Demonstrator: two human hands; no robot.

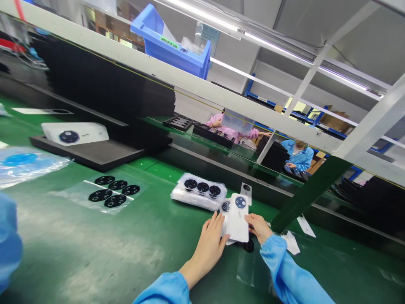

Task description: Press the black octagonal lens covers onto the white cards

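A white phone back cover [239,226] with a round dark camera ring is pinched at its right edge by my right hand [260,227]. Beneath it and to the left, another white back cover [225,214] shows part of its camera ring. My left hand [210,242] lies at the left side of these covers, fingers stretched out and thumb apart near the upper cover's lower left corner. Just behind is a stack of clear film sheets [198,194] with round black pieces on top. A dark round piece [249,245] shows partly under my right hand.
Several black stickers on clear film [114,192] lie left on the green bench. A black foam tray [104,156] bears a white cover [76,134]. A slanted green post [310,194] stands right. Across the bench are co-workers. A blue bin [177,52] sits overhead.
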